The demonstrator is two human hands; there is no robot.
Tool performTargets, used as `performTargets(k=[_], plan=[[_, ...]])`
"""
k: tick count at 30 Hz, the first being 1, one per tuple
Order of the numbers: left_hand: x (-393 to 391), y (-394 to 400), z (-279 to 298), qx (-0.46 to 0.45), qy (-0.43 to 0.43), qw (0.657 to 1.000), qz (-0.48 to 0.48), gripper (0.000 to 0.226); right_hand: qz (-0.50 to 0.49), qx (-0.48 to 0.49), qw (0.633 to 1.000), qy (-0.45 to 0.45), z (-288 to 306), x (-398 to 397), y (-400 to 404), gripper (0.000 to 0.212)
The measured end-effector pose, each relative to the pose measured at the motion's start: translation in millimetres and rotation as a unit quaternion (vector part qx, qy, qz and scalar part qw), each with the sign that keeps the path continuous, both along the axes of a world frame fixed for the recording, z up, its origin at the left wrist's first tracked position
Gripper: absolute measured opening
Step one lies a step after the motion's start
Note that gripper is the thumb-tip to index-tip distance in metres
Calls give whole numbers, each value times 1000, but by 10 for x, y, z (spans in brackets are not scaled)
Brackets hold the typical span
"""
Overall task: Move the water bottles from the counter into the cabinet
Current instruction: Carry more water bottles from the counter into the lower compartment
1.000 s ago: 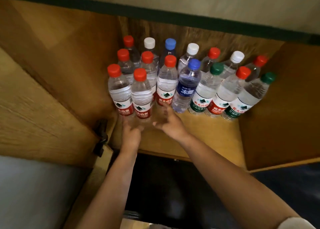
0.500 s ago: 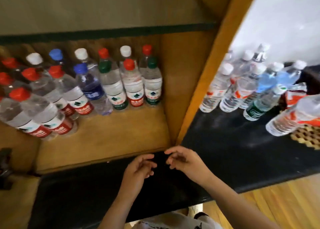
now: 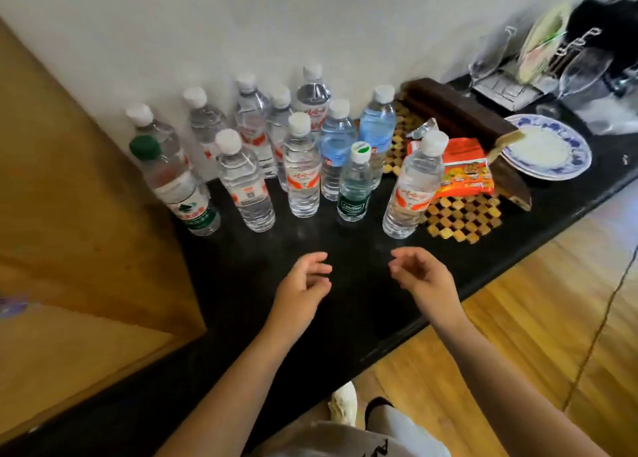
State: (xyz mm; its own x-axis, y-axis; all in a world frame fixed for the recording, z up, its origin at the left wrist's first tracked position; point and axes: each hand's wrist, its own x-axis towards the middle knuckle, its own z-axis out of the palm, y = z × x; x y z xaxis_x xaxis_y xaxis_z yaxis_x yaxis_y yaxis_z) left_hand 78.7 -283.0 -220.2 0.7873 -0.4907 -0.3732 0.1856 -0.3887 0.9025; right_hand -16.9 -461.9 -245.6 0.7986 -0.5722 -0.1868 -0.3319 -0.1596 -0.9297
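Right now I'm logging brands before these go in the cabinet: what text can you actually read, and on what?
"C'estbon": on the dark green label of the short bottle, only faintly legible.
Red-orange labelled bottles: script too blurred to read.
Green-capped bottle: label characters too blurred.
Orange snack packet: print too small to read.

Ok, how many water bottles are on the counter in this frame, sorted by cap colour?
Plain white cap: 10
Dark green cap: 1
White cap with a green mark: 1
Total: 12 bottles on the counter
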Motion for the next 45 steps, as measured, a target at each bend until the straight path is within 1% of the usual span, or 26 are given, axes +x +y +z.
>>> performTargets(k=[3,5,7,9,11,13,15,18,21,25,29,32,35,37,42,45], plan=[[237,-488,-23,-5,-37,999,35,56,-47,-11,999,-18,12,103,-347,38],[424,-734,-41,-5,-50,994,93,65,-64,-21,997,-34,49,203,-516,48],[615,-890,-53,-15,-50,983,178,70,-56,-31,997,-47,78,313,-636,60],[787,-982,-54,-27,-38,965,258,82,-38,-27,998,-49,80,418,-733,72],[928,-1020,-31,-29,-40,953,298,93,-17,-15,998,-62,76,508,-791,79],[1066,-1036,-12,-30,-81,952,293,92,1,3,996,-86,62,597,-837,83],[1177,-1033,2,-37,-118,955,269,79,13,6,995,-97,35,680,-874,84],[1249,-1016,10,-44,-122,963,238,67,7,-8,995,-96,-1,755,-892,78],[1273,-973,-31,-18,-131,965,226,63,3,-14,996,-87,-15,758,-917,76],[1236,-902,-65,-10,-134,972,191,64,24,-20,997,-67,17,723,-953,74],[1047,-760,-74,-3,-142,981,136,65,37,-25,997,-60,54,641,-855,80],[811,-589,-75,-28,-125,987,101,67,40,-35,998,-40,26,524,-702,83],[502,-360,-65,-53,-80,990,106,73,45,-57,997,-24,-2,377,-461,85],[291,-188,-71,-74,-55,990,104,70,54,-60,996,-21,2,293,-283,85],[-54,381,-39,-100,-10,988,120,68,110,-42,993,-22,64,223,286,81],[-230,855,-24,-92,5,986,136,69,160,-40,986,-31,111,209,700,80]])
